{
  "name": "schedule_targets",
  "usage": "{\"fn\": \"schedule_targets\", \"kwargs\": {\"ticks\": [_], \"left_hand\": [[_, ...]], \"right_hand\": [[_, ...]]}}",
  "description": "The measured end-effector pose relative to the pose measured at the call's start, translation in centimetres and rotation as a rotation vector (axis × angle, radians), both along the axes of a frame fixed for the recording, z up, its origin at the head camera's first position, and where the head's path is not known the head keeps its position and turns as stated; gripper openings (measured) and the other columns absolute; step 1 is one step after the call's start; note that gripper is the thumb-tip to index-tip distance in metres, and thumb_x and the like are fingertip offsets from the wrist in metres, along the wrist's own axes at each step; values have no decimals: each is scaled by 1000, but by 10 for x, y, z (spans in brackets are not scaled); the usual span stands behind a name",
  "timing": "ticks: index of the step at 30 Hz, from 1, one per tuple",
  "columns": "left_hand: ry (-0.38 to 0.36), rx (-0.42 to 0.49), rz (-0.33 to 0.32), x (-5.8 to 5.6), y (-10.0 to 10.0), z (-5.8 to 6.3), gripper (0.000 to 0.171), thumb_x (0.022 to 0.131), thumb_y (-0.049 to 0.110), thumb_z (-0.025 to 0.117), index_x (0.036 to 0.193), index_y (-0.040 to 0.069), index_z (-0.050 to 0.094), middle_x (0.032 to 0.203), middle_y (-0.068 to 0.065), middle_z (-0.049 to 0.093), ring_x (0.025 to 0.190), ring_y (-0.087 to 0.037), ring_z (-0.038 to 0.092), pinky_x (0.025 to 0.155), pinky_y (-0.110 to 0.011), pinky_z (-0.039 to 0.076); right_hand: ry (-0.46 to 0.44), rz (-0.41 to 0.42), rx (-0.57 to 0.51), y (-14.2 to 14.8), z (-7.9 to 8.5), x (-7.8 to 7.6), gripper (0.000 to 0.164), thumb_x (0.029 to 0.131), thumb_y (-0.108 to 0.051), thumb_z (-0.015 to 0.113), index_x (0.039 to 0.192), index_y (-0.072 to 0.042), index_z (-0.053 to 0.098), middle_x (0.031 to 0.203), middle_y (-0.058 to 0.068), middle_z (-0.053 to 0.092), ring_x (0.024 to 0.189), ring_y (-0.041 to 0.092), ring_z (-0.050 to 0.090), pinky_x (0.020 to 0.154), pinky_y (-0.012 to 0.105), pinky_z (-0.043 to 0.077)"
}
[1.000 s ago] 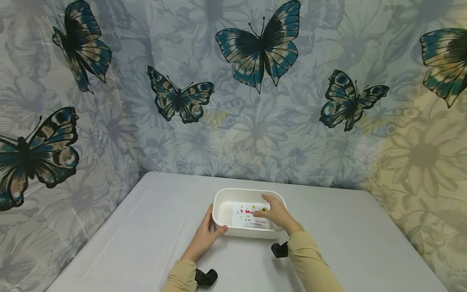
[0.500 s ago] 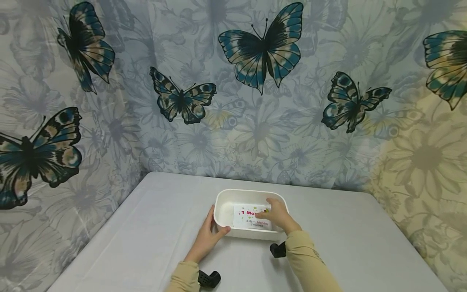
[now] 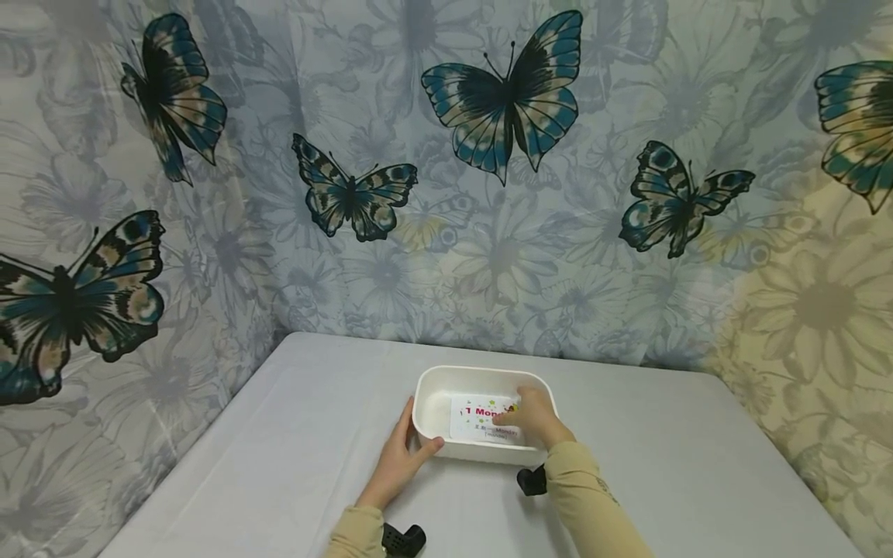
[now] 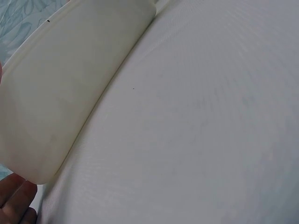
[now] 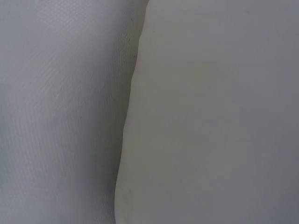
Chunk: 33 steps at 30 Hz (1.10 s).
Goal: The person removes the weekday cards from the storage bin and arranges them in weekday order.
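A white plastic box point(image 3: 484, 451) with rounded corners stands on the table in the head view. On its floor lies a white card point(image 3: 469, 426) with red "1 Monday" lettering, partly covered by my right hand. My left hand point(image 3: 398, 465) grips the box's left near corner, thumb at the front rim and fingers along the left side. My right hand point(image 3: 537, 418) reaches inside at the right, thumb stretched over the card and the other fingers apart from it; their tips are hidden. The left wrist view has the box's outer wall point(image 4: 70, 84) and a few left fingers point(image 4: 18, 203).
A white cloth covers the table point(image 3: 244, 457). Behind it hangs a floral curtain point(image 3: 502, 287) with butterfly prints. Each wrist carries a black camera mount point(image 3: 533, 480). The right wrist view holds only the box's wall point(image 5: 196, 121) and the cloth.
My right hand has sunk lower into the box, its raised fingers now nearer the card. The left hand keeps its grip; the whole scene has shifted slightly down and right.
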<state>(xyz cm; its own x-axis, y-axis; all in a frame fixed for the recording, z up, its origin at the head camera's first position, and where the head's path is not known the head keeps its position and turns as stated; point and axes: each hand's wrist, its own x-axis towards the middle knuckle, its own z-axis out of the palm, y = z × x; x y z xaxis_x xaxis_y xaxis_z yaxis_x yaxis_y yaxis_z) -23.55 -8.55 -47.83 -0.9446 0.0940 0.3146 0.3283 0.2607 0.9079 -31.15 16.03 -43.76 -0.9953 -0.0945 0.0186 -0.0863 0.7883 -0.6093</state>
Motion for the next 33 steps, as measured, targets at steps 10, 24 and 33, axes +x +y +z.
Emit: {"fn": "schedule_targets", "kwargs": {"ticks": [10, 24, 33], "left_hand": [[6, -3, 27, -14, 0, -23, 87, 83, 24, 72, 148, 6, 18, 149, -15, 23, 133, -31, 25, 107, -47, 20], [-13, -13, 30, 6, 1, 8, 84, 84, 23, 70, 147, 4, 18, 148, -18, 23, 133, -32, 25, 107, -46, 21], [-5, -22, 40, 6, 0, 6, 82, 85, 21, 69, 147, 5, 19, 147, -19, 24, 132, -33, 26, 107, -48, 21]], "right_hand": [[-17, 17, 27, 3, -10, -2, 83, 57, -26, 89, 117, 17, 49, 101, 18, 57, 96, 31, 51, 92, 46, 39], [-110, -49, 79, -3, -16, -10, 95, 53, -25, 92, 123, 17, 43, 113, 24, 51, 107, 36, 45, 98, 47, 34], [-91, -25, 178, -6, -10, -10, 77, 50, -30, 92, 99, 14, 52, 86, 13, 50, 84, 29, 46, 87, 43, 41]]}}
